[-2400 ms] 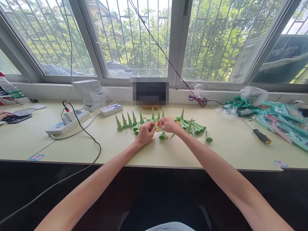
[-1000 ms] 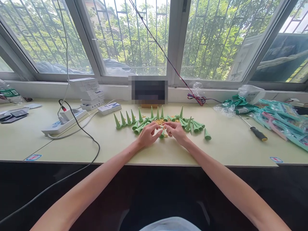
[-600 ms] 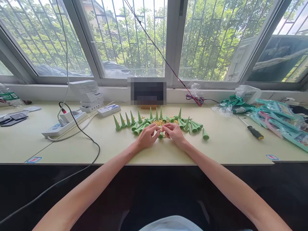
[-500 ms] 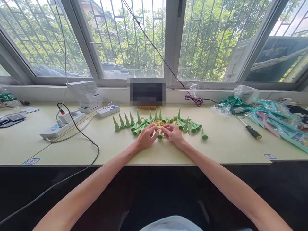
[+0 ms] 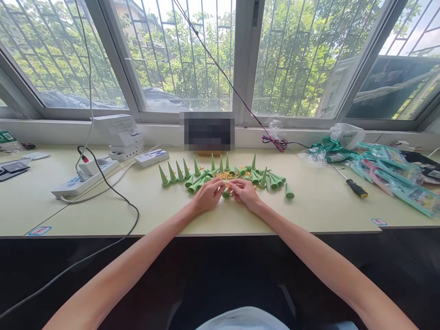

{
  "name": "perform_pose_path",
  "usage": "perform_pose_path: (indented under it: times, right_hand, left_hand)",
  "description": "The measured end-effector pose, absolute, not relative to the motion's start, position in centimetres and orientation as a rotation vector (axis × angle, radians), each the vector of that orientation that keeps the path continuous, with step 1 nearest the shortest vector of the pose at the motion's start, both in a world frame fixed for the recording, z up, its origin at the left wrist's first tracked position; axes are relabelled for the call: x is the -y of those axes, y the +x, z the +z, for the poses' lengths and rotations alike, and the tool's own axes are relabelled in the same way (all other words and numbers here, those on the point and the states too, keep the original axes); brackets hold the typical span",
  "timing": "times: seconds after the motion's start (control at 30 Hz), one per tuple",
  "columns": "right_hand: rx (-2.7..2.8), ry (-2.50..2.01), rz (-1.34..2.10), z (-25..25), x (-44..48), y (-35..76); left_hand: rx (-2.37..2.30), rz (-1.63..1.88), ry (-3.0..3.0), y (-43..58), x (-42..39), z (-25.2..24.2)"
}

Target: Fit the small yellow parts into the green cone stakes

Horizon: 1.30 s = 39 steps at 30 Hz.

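Note:
My left hand (image 5: pixel 208 194) and my right hand (image 5: pixel 246 192) meet over the front of a pile of green cones, both with fingers pinched together. Whatever sits between the fingertips is too small to make out. Just below them a green cone (image 5: pixel 226 195) lies with its round end toward me. Small yellow pieces (image 5: pixel 225 175) are heaped behind the hands. Several cones stand upright on the left, among them one at the end of the row (image 5: pixel 164 177). Others lie on their sides, and a single cone (image 5: pixel 289 191) rests apart on the right.
A power strip (image 5: pixel 85 178) with cables and stacked white boxes (image 5: pixel 120 133) are on the left. At the right lie a screwdriver (image 5: pixel 356 188), teal packages (image 5: pixel 405 188) and clear plastic wrap. A blurred dark object (image 5: pixel 209 132) stands by the window. A black cable hangs over the table's front edge.
The whole view has shifted slightly. Both hands stay together at the same spot over the cones, with only slight finger movement.

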State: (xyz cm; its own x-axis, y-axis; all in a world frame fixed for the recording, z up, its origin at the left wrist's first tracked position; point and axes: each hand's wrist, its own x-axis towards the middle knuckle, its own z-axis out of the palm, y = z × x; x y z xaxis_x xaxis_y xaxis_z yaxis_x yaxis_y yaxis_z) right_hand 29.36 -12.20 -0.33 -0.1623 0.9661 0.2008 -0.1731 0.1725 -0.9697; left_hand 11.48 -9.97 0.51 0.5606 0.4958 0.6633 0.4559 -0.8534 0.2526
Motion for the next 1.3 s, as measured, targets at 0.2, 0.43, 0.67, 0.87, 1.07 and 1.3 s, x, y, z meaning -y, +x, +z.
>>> perform_pose_path:
  times: [0.2,0.43,0.67,0.87,1.07,1.3]
  right_hand:
    - [1.247,-0.877,1.280,-0.45,11.81,29.45]
    - [1.197,-0.877,1.294,-0.33,11.79,29.40]
    - [1.239,-0.882,1.259,-0.12,11.95,29.49]
    - [1.244,-0.891,1.243,0.00,12.06,29.38]
    - [1.196,-0.903,1.210,0.31,12.19,29.40]
    - [1.149,-0.932,1.155,0.03,11.81,29.56]
  left_hand:
    - [-0.821,1.196,2.733,11.54,10.00,0.74]
    - [-0.817,1.209,2.717,11.56,9.91,0.72]
    - [-0.813,1.221,2.717,11.53,9.75,0.68]
    - [-0.833,1.207,2.721,11.52,9.70,0.64]
    - [-0.800,1.272,2.709,11.51,9.43,0.49]
    - [-0.827,1.268,2.687,11.56,9.62,0.79]
